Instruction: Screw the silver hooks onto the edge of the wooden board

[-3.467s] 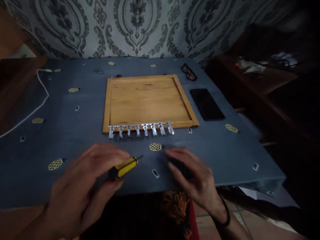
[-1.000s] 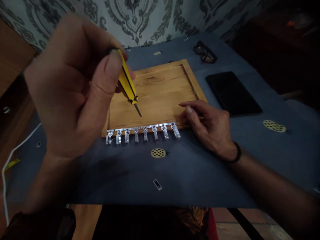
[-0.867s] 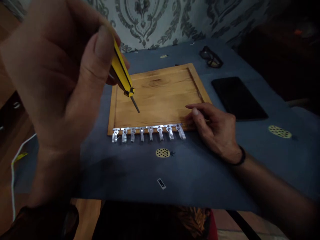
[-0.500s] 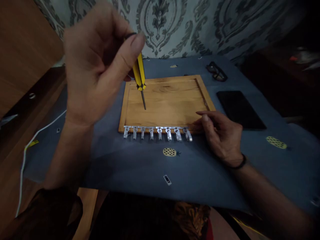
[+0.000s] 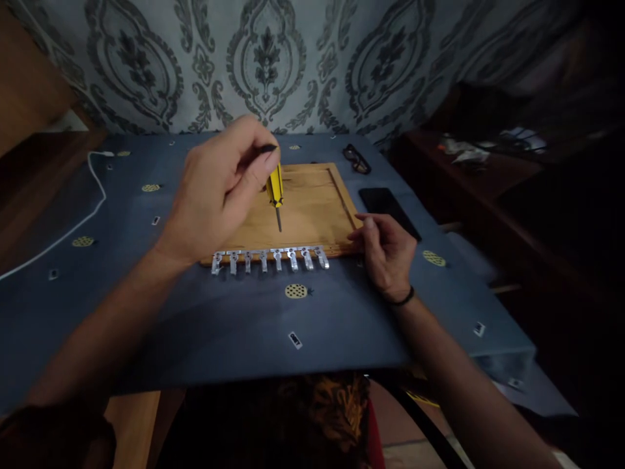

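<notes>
My left hand (image 5: 222, 185) is closed around the handle of a yellow and black screwdriver (image 5: 276, 185). Its shaft points down, with the tip over a framed wooden board (image 5: 312, 212) lying on the table. Along the board's front edge runs a metal strip with a row of several hooks (image 5: 264, 262), which stick out toward me. At the board's front right corner, my right hand (image 5: 388, 251) grips the edge, thumb and forefinger bent; its lower fingers are partly hidden. A dark band circles the right wrist.
Folded glasses (image 5: 356, 159) and a black tablet or phone (image 5: 390, 212) lie right of the board. A white cable (image 5: 90, 215) curves across the left side of the blue tablecloth (image 5: 219, 332). Behind hangs a patterned curtain (image 5: 317, 58). Clutter (image 5: 466, 150) sits on dark furniture at the right.
My left hand has come down and away from the camera with the screwdriver. The view has turned to the right and tipped up. My right hand stays at the board's corner.
</notes>
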### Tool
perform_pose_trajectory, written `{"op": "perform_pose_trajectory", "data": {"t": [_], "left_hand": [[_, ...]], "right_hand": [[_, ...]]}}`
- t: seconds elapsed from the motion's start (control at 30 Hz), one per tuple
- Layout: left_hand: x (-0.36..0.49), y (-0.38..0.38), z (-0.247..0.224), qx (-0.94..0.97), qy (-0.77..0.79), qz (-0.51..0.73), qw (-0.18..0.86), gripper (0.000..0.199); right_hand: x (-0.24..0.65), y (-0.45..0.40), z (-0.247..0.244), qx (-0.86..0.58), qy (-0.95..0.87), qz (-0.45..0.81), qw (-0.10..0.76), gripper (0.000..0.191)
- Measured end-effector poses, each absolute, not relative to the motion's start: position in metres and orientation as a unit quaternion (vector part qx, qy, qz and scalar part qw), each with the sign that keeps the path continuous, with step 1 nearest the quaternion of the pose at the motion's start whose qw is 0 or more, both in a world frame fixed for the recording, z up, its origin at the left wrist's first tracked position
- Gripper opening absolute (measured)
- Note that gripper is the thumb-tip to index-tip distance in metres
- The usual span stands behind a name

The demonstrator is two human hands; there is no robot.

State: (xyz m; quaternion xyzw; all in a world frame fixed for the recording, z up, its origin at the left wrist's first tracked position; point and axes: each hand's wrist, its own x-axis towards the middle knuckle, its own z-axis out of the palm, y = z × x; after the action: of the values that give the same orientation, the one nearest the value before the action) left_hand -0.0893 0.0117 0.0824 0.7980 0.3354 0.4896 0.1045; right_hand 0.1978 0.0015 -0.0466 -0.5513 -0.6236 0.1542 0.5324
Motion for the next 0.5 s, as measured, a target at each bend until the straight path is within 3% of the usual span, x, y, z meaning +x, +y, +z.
{"op": "perform_pose_trajectory", "data": {"t": [0.5], "left_hand": [[-0.061, 0.005, 0.052, 0.792, 0.325, 0.485, 0.175, 0.016]], "right_hand": [[0.198, -0.003, -0.041, -0.531, -0.674, 0.155, 0.489, 0.051]]}}
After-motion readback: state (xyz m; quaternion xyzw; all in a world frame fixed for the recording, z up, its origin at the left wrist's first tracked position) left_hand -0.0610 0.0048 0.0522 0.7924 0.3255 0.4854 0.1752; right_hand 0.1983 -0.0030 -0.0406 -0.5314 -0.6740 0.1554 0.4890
